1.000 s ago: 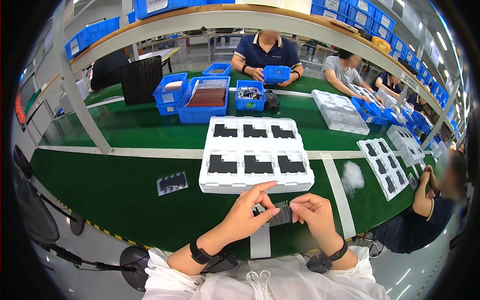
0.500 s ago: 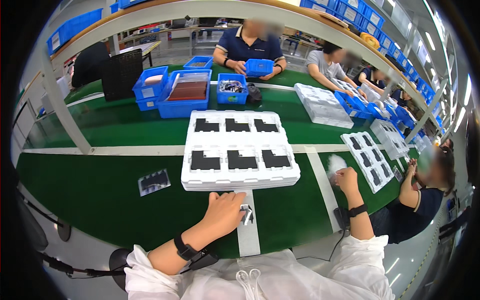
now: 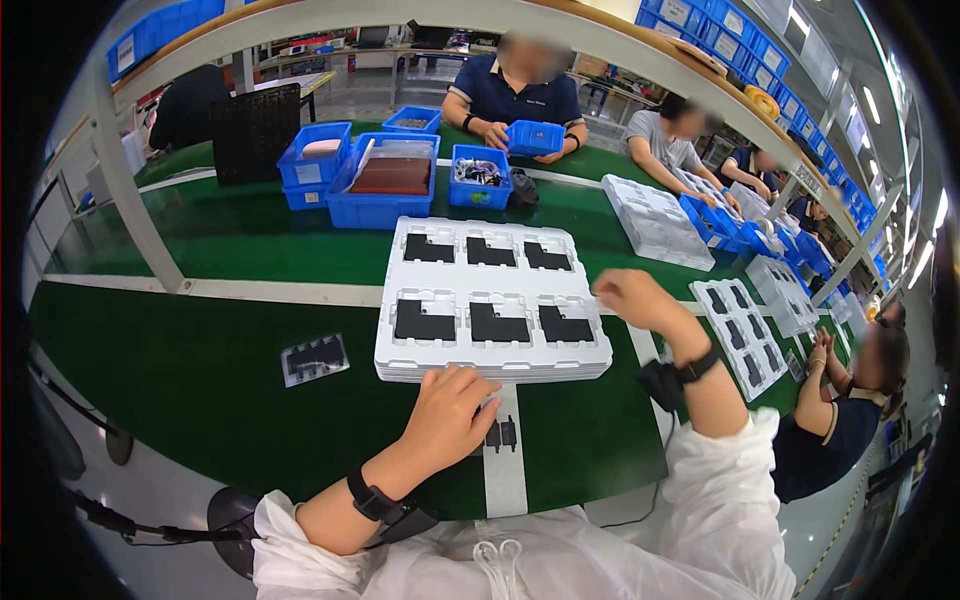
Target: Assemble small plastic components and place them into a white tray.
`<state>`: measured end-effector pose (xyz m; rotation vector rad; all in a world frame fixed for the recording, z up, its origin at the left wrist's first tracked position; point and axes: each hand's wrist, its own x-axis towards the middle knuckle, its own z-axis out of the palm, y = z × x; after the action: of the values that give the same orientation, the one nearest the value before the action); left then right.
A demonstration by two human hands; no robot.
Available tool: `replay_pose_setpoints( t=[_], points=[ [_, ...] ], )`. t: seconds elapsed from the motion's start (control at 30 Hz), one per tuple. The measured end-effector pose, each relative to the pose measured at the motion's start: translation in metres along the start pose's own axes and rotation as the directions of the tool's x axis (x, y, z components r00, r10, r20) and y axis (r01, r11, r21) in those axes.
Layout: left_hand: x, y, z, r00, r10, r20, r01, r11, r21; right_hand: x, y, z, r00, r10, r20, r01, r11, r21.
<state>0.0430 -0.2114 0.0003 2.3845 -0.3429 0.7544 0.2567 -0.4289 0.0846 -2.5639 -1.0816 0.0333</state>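
Observation:
My left hand (image 3: 448, 418) lies curled on the green table just in front of a stack of white foam trays (image 3: 492, 367). Its fingertips press on a small black part (image 3: 498, 434) that sticks out on the white stripe. The top tray holds two rows of flat black pieces (image 3: 496, 322) in its pockets. My right hand (image 3: 628, 296) hovers at the tray stack's right edge with its back toward me and fingers curled. Whatever is inside it is hidden. Both wrists wear black straps.
Blue bins (image 3: 378, 190) with parts stand behind the trays, beside a black crate (image 3: 254, 130). More white trays (image 3: 655, 220) and trays of black pieces (image 3: 742, 332) lie to the right. A bagged black piece (image 3: 314, 357) lies at left. Other people work across and at right.
My hands have parted from the small part held between them. The left set it on the table; the right swung out right, then back up toward the tray's right edge.

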Motion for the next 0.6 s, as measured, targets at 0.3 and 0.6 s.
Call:
replay_pose_setpoints(
  t=[0.3, 0.6],
  points=[
    [0.009, -0.010, 0.001, 0.965, -0.005, -0.264, -0.040, 0.985, -0.165, 0.141, -0.022, 0.066, 0.975, -0.045, 0.219, 0.097, 0.968, -0.231],
    [0.008, -0.017, -0.001, 0.954, 0.000, -0.299, -0.047, 0.988, -0.148, 0.157, -0.024, 0.049, 0.910, 0.118, 0.397, -0.161, 0.984, 0.077]
  ],
)
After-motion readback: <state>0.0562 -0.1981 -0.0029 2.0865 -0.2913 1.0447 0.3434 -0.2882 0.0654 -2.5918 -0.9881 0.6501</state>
